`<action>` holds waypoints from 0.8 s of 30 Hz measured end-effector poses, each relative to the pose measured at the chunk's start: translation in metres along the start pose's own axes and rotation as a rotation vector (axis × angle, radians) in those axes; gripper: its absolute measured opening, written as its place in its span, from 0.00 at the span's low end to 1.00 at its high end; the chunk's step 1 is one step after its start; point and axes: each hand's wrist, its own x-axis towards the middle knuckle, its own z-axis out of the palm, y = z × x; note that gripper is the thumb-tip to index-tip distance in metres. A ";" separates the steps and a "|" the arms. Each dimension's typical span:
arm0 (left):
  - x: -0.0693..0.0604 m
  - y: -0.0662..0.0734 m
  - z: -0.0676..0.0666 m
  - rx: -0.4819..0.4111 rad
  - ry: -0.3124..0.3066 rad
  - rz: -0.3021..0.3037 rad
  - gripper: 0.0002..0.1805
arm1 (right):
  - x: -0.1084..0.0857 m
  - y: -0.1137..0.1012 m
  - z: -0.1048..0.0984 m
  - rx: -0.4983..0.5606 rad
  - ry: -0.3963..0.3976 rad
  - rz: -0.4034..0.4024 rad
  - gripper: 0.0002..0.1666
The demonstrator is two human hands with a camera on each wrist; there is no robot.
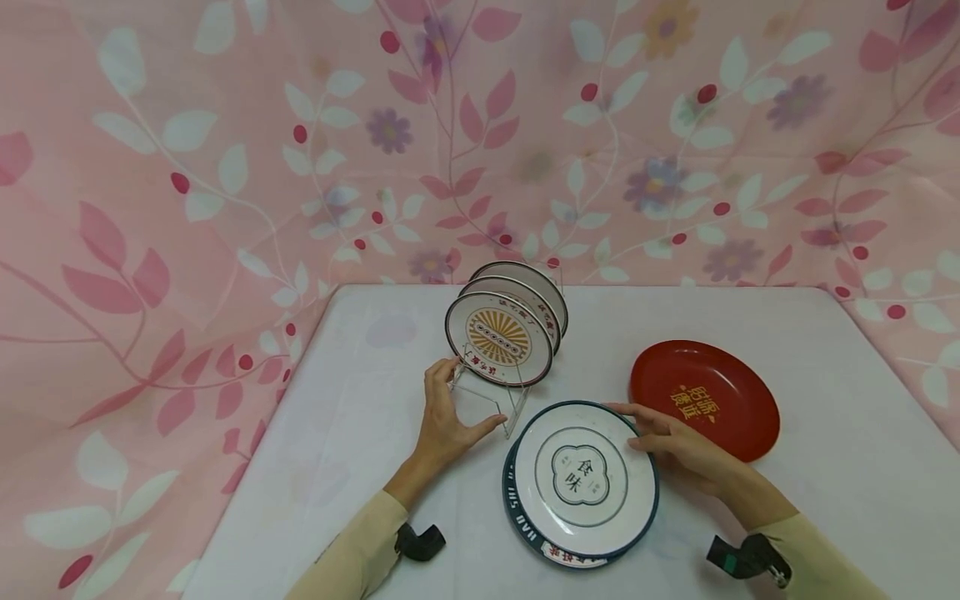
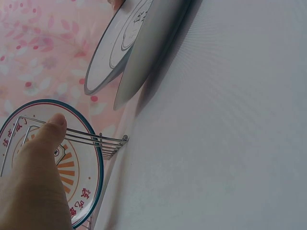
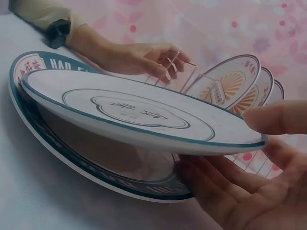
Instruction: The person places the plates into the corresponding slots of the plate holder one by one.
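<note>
My left hand (image 1: 442, 425) grips the near end of a metal wire dish rack (image 2: 125, 138), with the thumb across its wires. Several round white plates stand in the rack; the front plate (image 1: 498, 367) has an orange sunburst and red lettering. With thumb and fingers my right hand (image 1: 693, 450) pinches the right edge of a white plate (image 1: 583, 521) with a blue rim and black characters. In the right wrist view that edge is tilted up off a second plate (image 3: 29, 120), which lies beneath it and has a wide blue-green lettered rim.
A red oval dish (image 1: 731, 408) with gold characters lies right of the plates, partly behind my right hand. The white tabletop (image 1: 360, 375) ends at a pink floral cloth (image 1: 525, 167) behind the rack. A black wrist strap (image 1: 420, 543) is on my left sleeve.
</note>
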 end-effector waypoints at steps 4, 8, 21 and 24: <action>0.000 -0.001 0.001 -0.002 0.003 0.002 0.61 | -0.002 0.000 -0.003 0.126 -0.118 0.019 0.38; 0.000 -0.001 0.001 -0.006 0.001 0.000 0.61 | -0.004 0.000 -0.006 0.271 -0.239 0.001 0.38; 0.000 0.000 0.001 0.006 -0.005 -0.004 0.61 | -0.009 -0.011 -0.017 0.291 -0.317 -0.123 0.37; 0.000 0.000 0.001 0.011 0.001 -0.002 0.61 | -0.011 -0.020 -0.022 0.263 -0.305 -0.155 0.37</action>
